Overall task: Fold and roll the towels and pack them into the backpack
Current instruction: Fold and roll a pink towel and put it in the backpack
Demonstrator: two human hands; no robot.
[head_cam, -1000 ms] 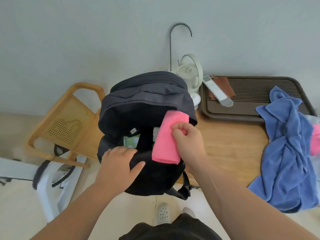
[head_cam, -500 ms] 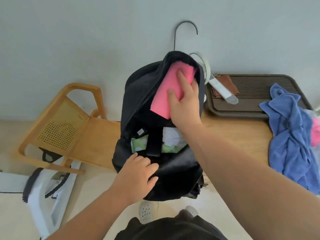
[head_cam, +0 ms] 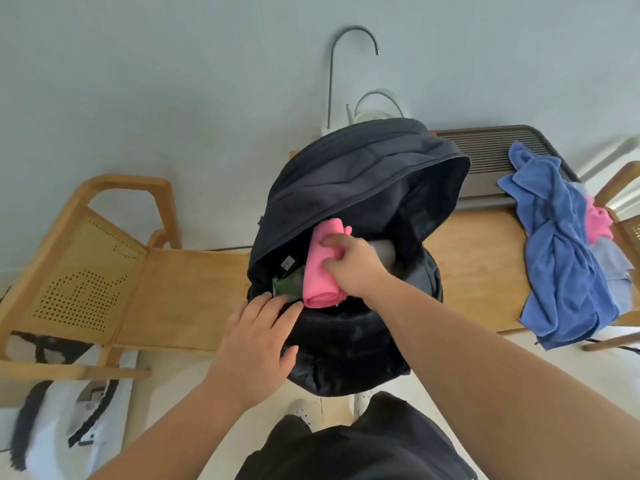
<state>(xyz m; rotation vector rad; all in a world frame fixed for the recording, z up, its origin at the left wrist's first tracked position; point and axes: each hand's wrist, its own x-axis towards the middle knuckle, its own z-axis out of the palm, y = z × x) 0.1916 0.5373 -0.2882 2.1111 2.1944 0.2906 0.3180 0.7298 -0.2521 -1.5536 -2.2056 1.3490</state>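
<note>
Matt black fabric backpack (head_cam: 349, 174), soft pink cloth towel (head_cam: 320, 271), smooth wooden table (head_cam: 481, 258).

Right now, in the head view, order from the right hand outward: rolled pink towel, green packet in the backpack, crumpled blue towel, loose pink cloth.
1. Rolled pink towel: gripped by the right hand.
2. Green packet: just left, inside the black backpack.
3. Crumpled blue towel: on the wooden table, right.
4. Loose pink cloth: beyond it, far right.
</note>
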